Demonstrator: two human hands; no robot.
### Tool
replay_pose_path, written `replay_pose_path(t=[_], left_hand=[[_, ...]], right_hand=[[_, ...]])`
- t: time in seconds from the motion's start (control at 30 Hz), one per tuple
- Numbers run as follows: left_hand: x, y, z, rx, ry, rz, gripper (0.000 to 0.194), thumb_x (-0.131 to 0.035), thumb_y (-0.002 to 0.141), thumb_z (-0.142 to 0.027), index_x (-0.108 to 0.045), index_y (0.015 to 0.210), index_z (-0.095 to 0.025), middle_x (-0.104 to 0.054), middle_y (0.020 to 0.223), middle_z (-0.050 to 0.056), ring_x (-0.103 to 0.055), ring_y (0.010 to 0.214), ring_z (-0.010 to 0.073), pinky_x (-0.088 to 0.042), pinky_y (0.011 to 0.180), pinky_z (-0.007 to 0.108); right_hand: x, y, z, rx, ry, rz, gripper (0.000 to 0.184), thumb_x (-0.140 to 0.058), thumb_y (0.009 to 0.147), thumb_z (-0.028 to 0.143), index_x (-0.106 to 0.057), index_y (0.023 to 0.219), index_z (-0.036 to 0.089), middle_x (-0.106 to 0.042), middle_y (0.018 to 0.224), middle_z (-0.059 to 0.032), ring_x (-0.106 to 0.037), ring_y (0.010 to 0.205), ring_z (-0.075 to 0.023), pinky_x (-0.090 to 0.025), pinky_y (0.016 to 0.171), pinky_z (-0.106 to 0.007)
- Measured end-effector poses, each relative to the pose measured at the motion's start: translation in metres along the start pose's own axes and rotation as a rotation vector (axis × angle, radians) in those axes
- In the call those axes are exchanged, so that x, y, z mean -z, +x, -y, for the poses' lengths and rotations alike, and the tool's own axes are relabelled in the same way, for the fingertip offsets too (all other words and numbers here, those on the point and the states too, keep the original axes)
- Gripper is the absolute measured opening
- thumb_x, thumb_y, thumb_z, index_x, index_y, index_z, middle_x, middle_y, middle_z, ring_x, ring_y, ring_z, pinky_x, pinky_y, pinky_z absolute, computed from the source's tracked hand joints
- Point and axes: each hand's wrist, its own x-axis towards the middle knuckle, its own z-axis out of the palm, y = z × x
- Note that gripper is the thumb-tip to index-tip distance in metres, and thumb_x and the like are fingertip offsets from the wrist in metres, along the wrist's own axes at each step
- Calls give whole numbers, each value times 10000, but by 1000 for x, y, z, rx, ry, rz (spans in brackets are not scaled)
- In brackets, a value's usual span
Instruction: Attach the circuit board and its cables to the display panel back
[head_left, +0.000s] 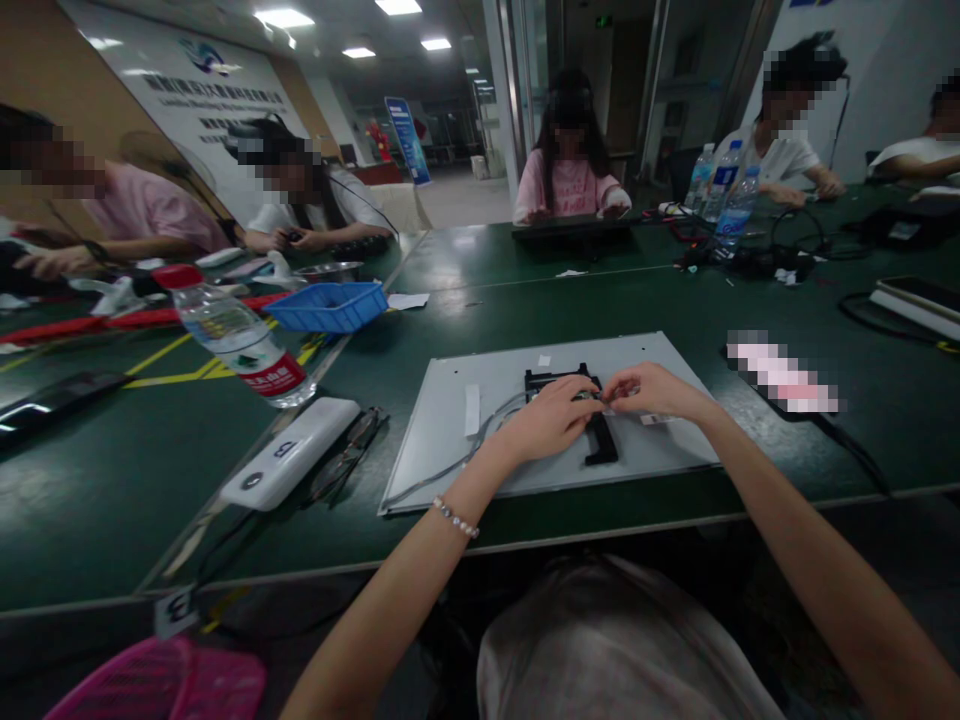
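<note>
At far left, a bright pink plastic basket [161, 685] sits below the edge of a green-topped desk [495, 295]. A clear plastic water bottle with a red cap [251, 345] leans in the view above a white, rounded oblong device [289, 455]; a shallow blue plastic tray [330, 310] stands behind, and thin-framed eyeglasses [351, 452] rest just beside the device. At center, a flat grey rectangular panel [409, 440] lies on the desk, bearing a black angular bracket [602, 442] and a thin grey cable [499, 415]. The left hand [551, 415], its wrist ringed by a beaded bracelet [455, 517], reaches across both, fingers outstretched; whether they grip anything cannot be told. Facing it, the right hand [649, 390] bends its fingers inward near the left fingertips, over the bracket; what they pinch, if anything, is hidden. At right lies a slim, dark-edged device with a pixelated face [784, 380], near a black cord [855, 455].
</note>
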Motion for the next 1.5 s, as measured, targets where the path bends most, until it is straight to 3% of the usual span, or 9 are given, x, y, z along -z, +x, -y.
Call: replay_pose_path(t=[0.3, 0.5, 0.77, 0.87, 1.0, 1.13, 1.27, 1.5], left_hand=[[1, 0, 0, 1, -10, -11, 320, -412, 909, -114, -617, 1133, -216, -519, 1275, 82, -443, 1252, 228, -352, 1081, 414], [5, -1, -4, 25, -31, -27, 312, -447, 920, -164, -589, 1190, -228, -512, 1293, 81, -448, 1251, 227, -353, 1079, 410], [34, -10, 19, 301, 3, -183, 375, -500, 909, -246, -506, 1280, -192, -527, 1295, 90, -490, 1211, 230, -389, 1049, 413], [40, -15, 37, 458, -45, -244, 364, -507, 898, -259, -523, 1254, -182, -575, 1241, 76, -542, 1155, 212, -420, 1025, 389], [33, -21, 58, 676, -159, -349, 283, -482, 893, -237, -596, 1144, -169, -645, 1139, 68, -625, 1023, 186, -494, 926, 333], [23, -26, 63, 679, -148, -284, 295, -506, 865, -231, -609, 1137, -180, -645, 1152, 64, -629, 1032, 200, -510, 895, 327], [17, -31, 62, 680, -128, -229, 333, -547, 820, -227, -606, 1143, -170, -644, 1156, 80, -629, 1034, 229, -503, 910, 360], [14, -35, 64, 690, -247, -150, 487, -590, 816, -428, -548, 1211, -148, -616, 1222, 120, -603, 1091, 272, -472, 952, 417]], right_hand=[[3, -4, 9, 9, -95, 17, 147, -624, 712, 232, -734, 783, 166, -719, 872, -70, -637, 829, -172, -481, 793, -283], [10, -6, 5, -25, -9, -28, 183, -630, 723, 275, -732, 830, 167, -716, 832, -50, -631, 795, -167, -477, 774, -285], [11, 0, 8, -20, 11, -217, 203, -590, 773, 301, -711, 860, 164, -707, 859, -50, -630, 792, -171, -472, 711, -287], [12, 10, 18, 29, -85, -270, 208, -579, 796, 297, -716, 880, 166, -710, 861, -51, -636, 816, -180, -470, 746, -301], [16, 35, 37, 151, -217, -273, 203, -561, 826, 259, -721, 914, 169, -711, 943, -62, -638, 857, -173, -475, 778, -287], [10, 69, 50, 253, -469, -210, 209, -571, 836, 242, -725, 953, 163, -709, 971, -79, -638, 884, -183, -466, 792, -273], [-5, 99, 52, 207, -705, -90, 252, -604, 834, 277, -716, 1034, 172, -705, 1045, -91, -639, 957, -218, -457, 807, -275], [-25, 113, 59, 133, -940, -45, 228, -598, 838, 266, -741, 990, 172, -717, 993, -137, -657, 933, -257, -471, 762, -305]])
